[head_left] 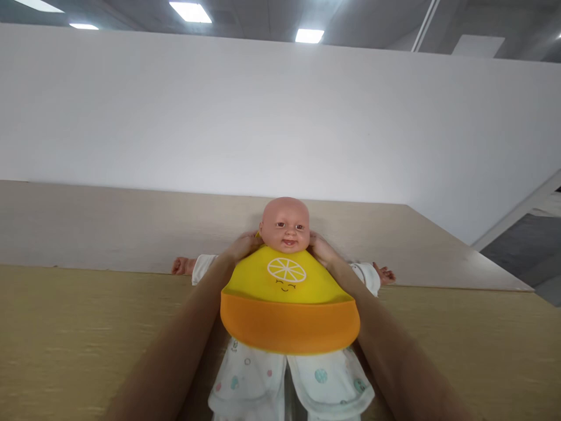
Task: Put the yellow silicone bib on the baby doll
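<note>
A baby doll lies on its back with its head toward the wall and its arms spread. Over its chest is a yellow silicone bib with a white citrus slice, a small smiling face and an orange catch pocket at the bottom. My left hand is closed on the bib's neck strap beside the doll's neck, where a bit of yellow shows. On the opposite side, my right hand is closed at the other strap end. Both sets of fingertips are hidden behind the neck.
Under the doll is a wooden table, with a paler board at its far side. A white partition wall rises behind. The doll's white printed trousers stretch toward me between my forearms. Past the right edge, dark floor shows.
</note>
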A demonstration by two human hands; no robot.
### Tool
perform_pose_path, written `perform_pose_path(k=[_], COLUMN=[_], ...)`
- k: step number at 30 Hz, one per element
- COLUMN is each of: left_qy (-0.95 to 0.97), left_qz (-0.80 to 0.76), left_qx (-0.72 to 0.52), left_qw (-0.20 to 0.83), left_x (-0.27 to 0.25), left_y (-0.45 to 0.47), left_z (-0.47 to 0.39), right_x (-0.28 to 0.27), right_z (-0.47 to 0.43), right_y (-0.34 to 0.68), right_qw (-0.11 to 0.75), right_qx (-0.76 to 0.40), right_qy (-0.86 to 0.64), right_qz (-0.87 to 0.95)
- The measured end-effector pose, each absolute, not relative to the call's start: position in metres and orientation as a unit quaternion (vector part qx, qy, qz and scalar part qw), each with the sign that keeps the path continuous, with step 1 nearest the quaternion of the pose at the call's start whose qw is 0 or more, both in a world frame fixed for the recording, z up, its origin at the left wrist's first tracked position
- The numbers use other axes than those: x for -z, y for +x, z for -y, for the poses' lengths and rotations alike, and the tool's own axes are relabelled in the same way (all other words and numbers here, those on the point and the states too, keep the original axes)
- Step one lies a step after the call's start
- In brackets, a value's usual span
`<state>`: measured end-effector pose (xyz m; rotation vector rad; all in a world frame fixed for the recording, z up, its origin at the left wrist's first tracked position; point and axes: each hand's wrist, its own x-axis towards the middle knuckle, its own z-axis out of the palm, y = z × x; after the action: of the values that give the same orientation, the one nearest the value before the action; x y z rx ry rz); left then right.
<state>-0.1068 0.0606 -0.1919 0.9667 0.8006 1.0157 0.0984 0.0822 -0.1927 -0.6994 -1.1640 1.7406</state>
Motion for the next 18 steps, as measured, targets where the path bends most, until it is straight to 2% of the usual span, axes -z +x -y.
perform_pose_path(k=[7, 11, 18], left_qy=[0.409, 0.423, 0.426], left_qz=[-0.349, -0.381, -0.344], left_qx=[-0.488, -0.467, -0.472], left_qw=[0.687, 0.677, 0.691], left_x=[0.192, 0.195, 0.201], left_y=[-0.111, -0.116, -0.121], left_z=[-0.063, -0.068, -0.077], right_x=[0.193, 0.193, 0.191], right_z=[-0.078, -0.077, -0.078], right_y=[0.098, 0.097, 0.094], right_qw=[0.466, 0.469, 0.475], right_qx=[-0.681, -0.676, -0.676], right_qy=[-0.296, -0.289, -0.309], right_qz=[0.48, 0.488, 0.472])
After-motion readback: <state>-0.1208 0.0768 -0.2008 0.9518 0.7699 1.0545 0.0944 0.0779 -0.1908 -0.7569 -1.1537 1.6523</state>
